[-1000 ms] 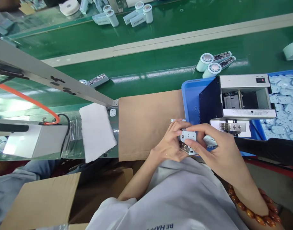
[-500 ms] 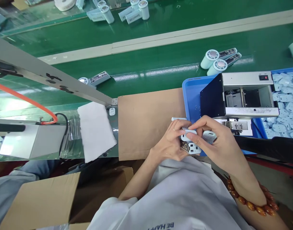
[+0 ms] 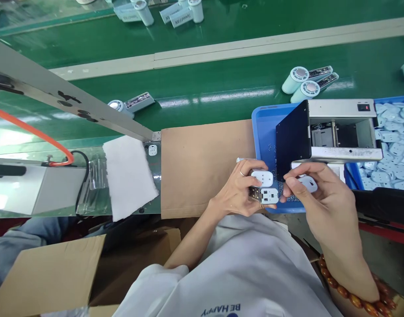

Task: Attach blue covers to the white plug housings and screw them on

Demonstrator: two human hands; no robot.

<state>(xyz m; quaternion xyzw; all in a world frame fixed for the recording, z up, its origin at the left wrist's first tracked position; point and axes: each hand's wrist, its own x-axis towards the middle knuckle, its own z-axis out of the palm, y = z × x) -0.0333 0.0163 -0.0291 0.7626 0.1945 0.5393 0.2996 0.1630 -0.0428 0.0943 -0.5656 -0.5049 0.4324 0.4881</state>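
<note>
My left hand [image 3: 233, 189] is closed around two fan handles, their ends pointing right. A pale end cap [image 3: 263, 178] covers the upper handle's end; a second end plate [image 3: 269, 196] with small dark openings sits on the lower one. Beside that plate, part of a circuit board [image 3: 254, 193] shows. My right hand [image 3: 327, 198] is closed a short way to the right, apart from the handles, with a loose pale plastic cap [image 3: 308, 183] held in its curled fingers. Thumb and forefinger meet at a tip over the blue tray [image 3: 259, 119]; anything tiny between them is too small to tell.
Small screws [image 3: 290, 198] lie in the tray. Over it stands a metal machine [image 3: 347, 154] with a black plate. Pale caps fill a blue bin [image 3: 391, 154] at right. Cardboard [image 3: 205, 171] covers the bench at left. Fan bodies [image 3: 309, 89] rest on the green belt [image 3: 221, 97].
My right hand has drawn away from the handles to the right, keeping the loose cap. The upper end cap, earlier under my right fingers, is now uncovered. My left hand has barely moved.
</note>
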